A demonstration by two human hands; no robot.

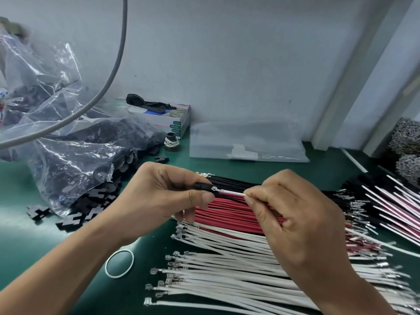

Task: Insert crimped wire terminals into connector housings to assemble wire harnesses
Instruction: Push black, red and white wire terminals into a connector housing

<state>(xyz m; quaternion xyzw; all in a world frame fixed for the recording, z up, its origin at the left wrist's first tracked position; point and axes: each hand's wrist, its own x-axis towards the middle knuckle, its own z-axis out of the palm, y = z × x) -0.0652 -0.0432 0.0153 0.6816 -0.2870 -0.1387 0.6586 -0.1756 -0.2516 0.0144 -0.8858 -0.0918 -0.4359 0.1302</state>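
My left hand [163,196] pinches a small black connector housing [203,186] above the wire piles. My right hand [293,214] pinches a white wire [229,192] whose metal terminal end sits at the housing's opening. Below the hands lie rows of cut wires with crimped terminals: black wires [236,179] at the back, red wires [227,215] in the middle, white wires [227,273] nearest me. Loose black housings [91,212] spill from a clear plastic bag [68,164] on the left.
The green table mat [45,246] carries a white rubber band [119,264] near my left forearm. At the back stand a tissue box [168,119], a flat clear bag [245,142] and a small black spool [171,142]. Pink-and-black assembled wires [395,205] lie at right. A grey cable [113,64] hangs overhead.
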